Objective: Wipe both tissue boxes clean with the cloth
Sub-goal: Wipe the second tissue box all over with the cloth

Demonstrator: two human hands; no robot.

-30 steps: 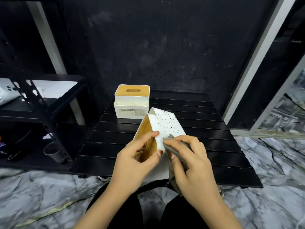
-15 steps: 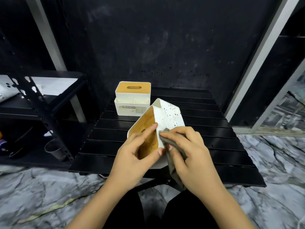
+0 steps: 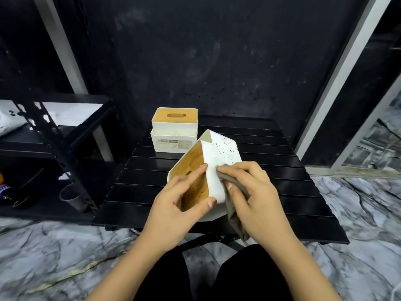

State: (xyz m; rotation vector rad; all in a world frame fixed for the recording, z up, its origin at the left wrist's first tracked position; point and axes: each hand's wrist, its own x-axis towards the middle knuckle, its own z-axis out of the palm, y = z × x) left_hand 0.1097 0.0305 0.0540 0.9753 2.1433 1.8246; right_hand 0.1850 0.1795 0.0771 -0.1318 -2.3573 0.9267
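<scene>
The nearer tissue box (image 3: 219,155), white with a wooden lid, is tipped on its side and lifted above the near half of the black slatted worktop (image 3: 282,192), its lid facing left and its white base turned up toward the camera. Dark specks dot the far part of that white face; the part next to the fingers looks plain white. The left hand (image 3: 180,205) grips the box from the lid side, with the fingers laid across the wooden lid and the thumb hooked round the near corner. The right hand (image 3: 253,196) holds a grey-brown cloth (image 3: 234,198) bunched under curled fingers and presses it against the white face near the lid edge; a loose tail of cloth hangs down past the near edge of the box.

The second tissue box (image 3: 175,132), also white with a wooden lid and an oval slot, stands upright at the far left corner of the worktop, well apart from the hands, with a label reading "TISSUE HOLDER" on its front.

To the left stands a black metal shelf (image 3: 65,135) with a small cup (image 3: 72,197) on its lower level. Grey marbled floor (image 3: 54,257) surrounds the worktop, and a dark wall (image 3: 206,51) rises behind it.
</scene>
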